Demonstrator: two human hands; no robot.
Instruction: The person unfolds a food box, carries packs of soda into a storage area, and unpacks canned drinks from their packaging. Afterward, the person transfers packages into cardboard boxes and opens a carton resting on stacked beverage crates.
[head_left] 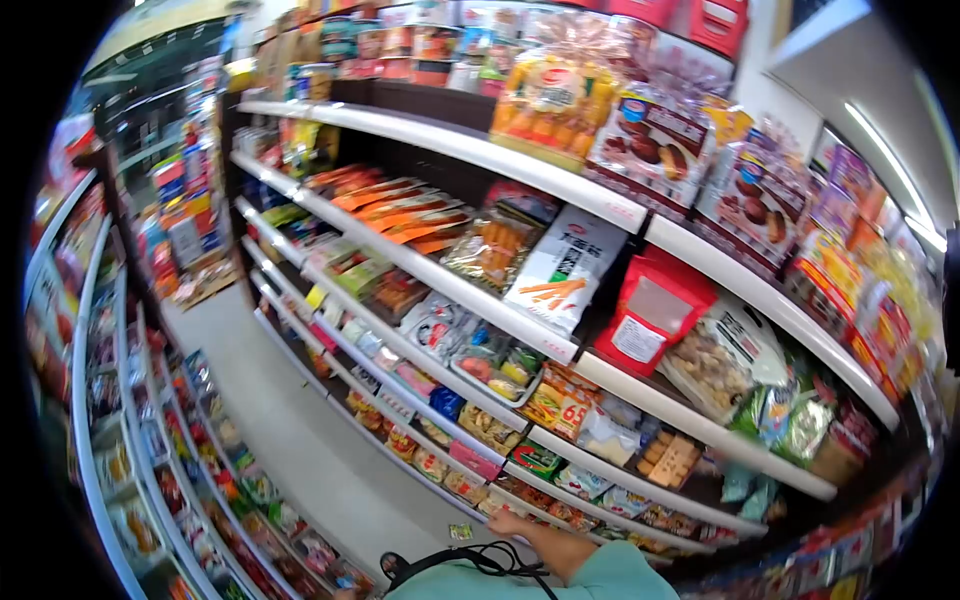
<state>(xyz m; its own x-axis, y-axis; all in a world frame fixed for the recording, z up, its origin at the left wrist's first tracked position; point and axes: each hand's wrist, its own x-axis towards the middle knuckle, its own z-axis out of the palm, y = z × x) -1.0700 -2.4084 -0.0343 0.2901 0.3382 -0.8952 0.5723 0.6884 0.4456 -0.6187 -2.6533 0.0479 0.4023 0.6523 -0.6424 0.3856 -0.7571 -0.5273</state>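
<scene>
My right hand reaches down beside the lowest shelves of the long snack rack, from a teal sleeve. It is near the snack packets on the bottom shelf. Its fingers are small and partly hidden, so I cannot make out whether they hold anything. Close to it, a small green packet lies on the floor. Only a sliver of what looks like my left hand shows at the bottom edge, with its fingers out of sight. Black cords hang across my front.
The white-edged snack rack runs along the right, holding a red pouch, a white bag and bread packs. Another rack stands left across a narrow aisle floor. Stacked goods stand at the aisle's far end.
</scene>
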